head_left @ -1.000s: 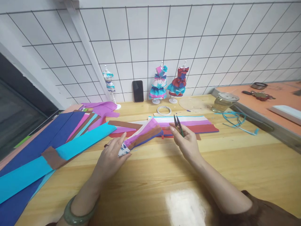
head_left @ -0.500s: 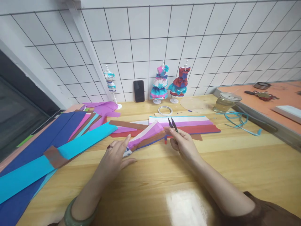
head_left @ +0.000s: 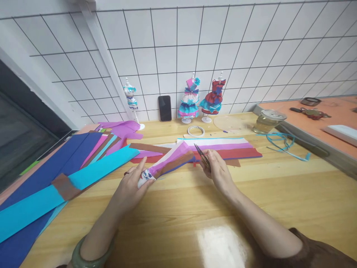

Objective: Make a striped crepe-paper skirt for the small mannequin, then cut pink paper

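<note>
My left hand (head_left: 131,187) is closed around the white, blue-patterned end of a layered crepe paper strip (head_left: 170,160). The strip's pink-white, purple, brown and dark blue layers fan out to the right, just above the table. In my right hand (head_left: 219,169) is a pair of small dark thread snips (head_left: 201,153), their narrow blades close together and pointing up and left, near the strip's far end. Behind both hands a flat stack of striped crepe paper (head_left: 223,145) lies on the wooden table (head_left: 178,223). A little red piece (head_left: 194,164) shows under the strip's end.
On the left lie long blue, turquoise and purple paper sheets (head_left: 103,163). A roll of tape (head_left: 195,131), a phone (head_left: 164,108) and three small dress forms (head_left: 189,100) line the back. To the right are a lidded glass cup (head_left: 269,121) and a turquoise ribbon (head_left: 281,143).
The snips' blades were spread apart and are now nearly together, tilted further left. My left fingers have closed round the patterned end, which has come slightly left and towards me.
</note>
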`<action>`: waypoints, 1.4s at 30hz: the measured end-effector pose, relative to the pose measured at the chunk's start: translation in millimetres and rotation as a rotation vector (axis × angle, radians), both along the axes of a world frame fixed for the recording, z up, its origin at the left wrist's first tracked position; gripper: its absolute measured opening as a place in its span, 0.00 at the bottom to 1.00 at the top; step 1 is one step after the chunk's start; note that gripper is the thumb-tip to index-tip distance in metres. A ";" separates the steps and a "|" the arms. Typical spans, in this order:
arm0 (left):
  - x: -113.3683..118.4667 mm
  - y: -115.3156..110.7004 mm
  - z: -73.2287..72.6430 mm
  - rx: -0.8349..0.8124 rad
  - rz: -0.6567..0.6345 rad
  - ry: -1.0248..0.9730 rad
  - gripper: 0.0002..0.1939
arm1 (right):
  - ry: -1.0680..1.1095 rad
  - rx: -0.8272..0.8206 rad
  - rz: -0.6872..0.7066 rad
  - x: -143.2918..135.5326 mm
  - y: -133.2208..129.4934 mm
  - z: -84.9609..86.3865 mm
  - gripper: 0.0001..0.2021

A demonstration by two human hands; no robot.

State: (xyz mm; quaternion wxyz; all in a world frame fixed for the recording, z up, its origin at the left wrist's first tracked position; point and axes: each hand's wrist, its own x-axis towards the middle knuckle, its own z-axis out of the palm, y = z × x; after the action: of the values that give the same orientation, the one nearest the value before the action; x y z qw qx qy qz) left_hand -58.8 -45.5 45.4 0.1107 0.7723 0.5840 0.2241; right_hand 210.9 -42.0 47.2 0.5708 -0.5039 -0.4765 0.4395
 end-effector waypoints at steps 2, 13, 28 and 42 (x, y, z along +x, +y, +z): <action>0.3 -0.2 0.1 -0.003 0.025 -0.013 0.34 | -0.041 0.005 0.034 -0.7 -0.8 -1.7 0.17; 1.5 -0.2 3.3 -0.045 0.085 -0.054 0.36 | -0.226 0.043 0.130 0.2 -0.9 -4.2 0.17; 2.0 -0.3 2.7 -0.011 0.099 -0.068 0.35 | -0.253 0.049 0.135 1.8 1.1 -5.8 0.17; 4.5 -2.3 7.8 -0.052 0.154 -0.189 0.37 | -0.305 0.061 0.093 -3.9 -2.6 -7.1 0.17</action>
State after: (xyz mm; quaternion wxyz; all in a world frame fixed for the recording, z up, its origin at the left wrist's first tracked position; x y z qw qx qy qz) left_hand -54.3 -47.7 53.2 0.1676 0.6975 0.6342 0.2884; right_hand 207.0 -44.6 40.1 0.4859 -0.5245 -0.5937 0.3692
